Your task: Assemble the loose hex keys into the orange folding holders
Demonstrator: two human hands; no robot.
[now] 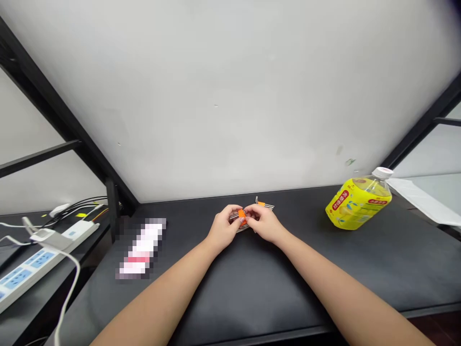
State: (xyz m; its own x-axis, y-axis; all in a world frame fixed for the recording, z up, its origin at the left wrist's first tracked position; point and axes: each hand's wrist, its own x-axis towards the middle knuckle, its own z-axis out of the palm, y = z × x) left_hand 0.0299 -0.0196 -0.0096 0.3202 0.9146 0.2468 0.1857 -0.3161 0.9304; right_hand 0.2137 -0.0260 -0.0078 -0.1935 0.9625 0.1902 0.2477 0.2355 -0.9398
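In the head view, my left hand [224,226] and my right hand [264,222] meet over the middle of the black tabletop, fingertips almost touching. Between them is a small orange piece [241,216] with thin metal rods running through it, like a holder of hex keys. Both hands are closed on it, thumbs and fingers pinching from either side. Just behind my right hand a second orange part [261,204] shows, with silvery rods sticking out to the right. My fingers hide much of these parts, so whether they are joined I cannot tell.
A yellow-labelled drink bottle [358,201] with a white cap stands at the right. A blurred-out white and pink item [143,250] lies at the left. Beyond the black frame are a power strip [39,262] and cables. A pale wall [230,105] rises behind the table.
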